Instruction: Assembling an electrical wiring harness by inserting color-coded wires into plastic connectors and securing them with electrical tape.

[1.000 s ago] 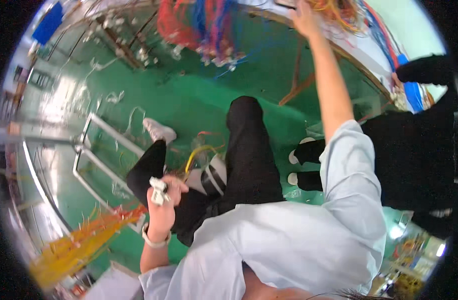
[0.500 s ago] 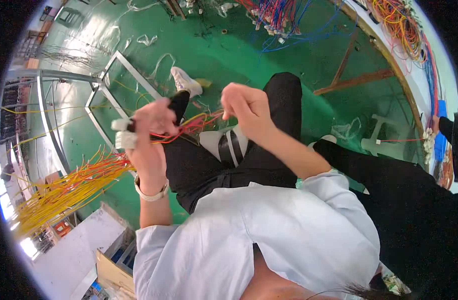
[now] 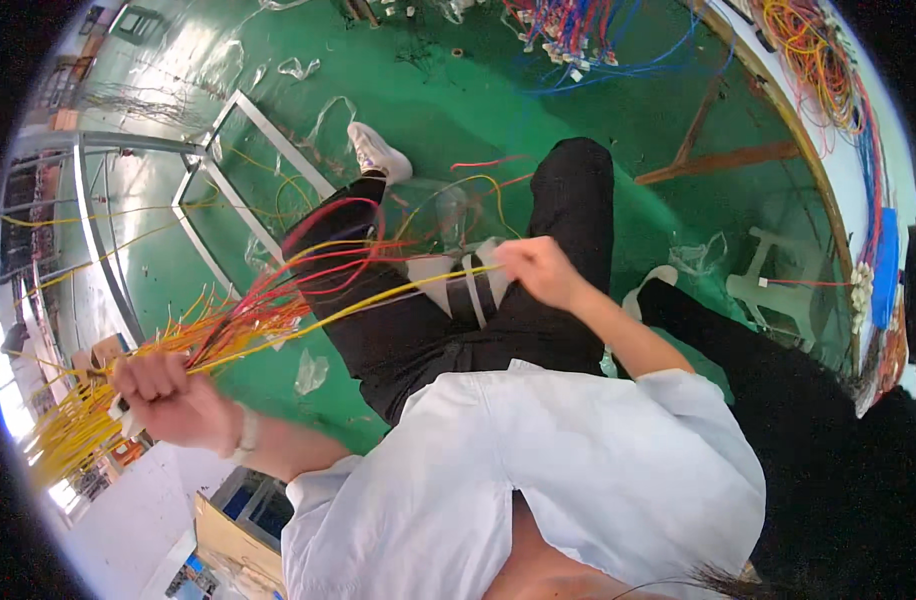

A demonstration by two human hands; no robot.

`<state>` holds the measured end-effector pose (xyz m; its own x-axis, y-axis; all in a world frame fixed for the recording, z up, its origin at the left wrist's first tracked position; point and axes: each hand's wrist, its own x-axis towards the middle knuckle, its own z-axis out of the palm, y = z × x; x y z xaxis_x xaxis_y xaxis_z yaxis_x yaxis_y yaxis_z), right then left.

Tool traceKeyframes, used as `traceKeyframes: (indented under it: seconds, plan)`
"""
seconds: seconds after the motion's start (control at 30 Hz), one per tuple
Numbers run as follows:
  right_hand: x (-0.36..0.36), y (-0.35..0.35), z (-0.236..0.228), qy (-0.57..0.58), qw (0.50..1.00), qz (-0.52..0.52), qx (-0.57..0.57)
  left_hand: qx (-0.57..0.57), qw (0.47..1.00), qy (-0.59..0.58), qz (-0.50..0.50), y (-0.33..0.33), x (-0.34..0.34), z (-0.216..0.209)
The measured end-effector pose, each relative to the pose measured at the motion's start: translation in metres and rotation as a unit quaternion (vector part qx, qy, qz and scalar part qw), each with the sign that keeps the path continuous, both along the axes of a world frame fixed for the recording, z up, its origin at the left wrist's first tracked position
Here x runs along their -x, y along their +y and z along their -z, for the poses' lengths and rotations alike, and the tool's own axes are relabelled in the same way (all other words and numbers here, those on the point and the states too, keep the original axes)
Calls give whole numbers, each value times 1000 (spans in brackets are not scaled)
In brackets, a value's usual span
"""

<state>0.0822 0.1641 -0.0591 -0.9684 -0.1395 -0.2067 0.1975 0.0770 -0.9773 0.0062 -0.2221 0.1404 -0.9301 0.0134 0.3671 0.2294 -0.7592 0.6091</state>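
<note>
Out to my left, my left hand (image 3: 183, 405) is closed around a bunch of red and yellow wires (image 3: 253, 310). A white connector (image 3: 125, 416) shows at its outer side, partly hidden and blurred. Over my lap, the fingers of my right hand (image 3: 540, 270) pinch the end of a yellow wire (image 3: 388, 296), which runs taut between both hands. Loose red wires (image 3: 328, 250) fan out and curl above my thigh. Behind my left hand lies a thick bundle of yellow wires (image 3: 63, 430) with bare-looking ends.
A grey metal frame (image 3: 278, 145) stands at the far left. Red and blue wires with connectors (image 3: 563, 40) hang at the top. A curved board edge (image 3: 793, 130) with bundled wires bounds the right, beside a person's black trouser leg (image 3: 718, 330). Plastic scraps (image 3: 313, 370) lie on the green floor.
My left hand has swung left and toward me, carrying the wires from my lap. My right hand has shifted slightly right and nearer; a yellow wire is now stretched between them.
</note>
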Motion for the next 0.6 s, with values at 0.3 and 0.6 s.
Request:
traceKeyframes:
  seconds: [0.3,0.6]
  plan:
    - [62,8,45,16,975,-68,-211,35,996,-52,-57,-57,-59,-19]
    - [105,9,43,165,879,-89,-438,29,992,-67,-103,-79,-107,-35]
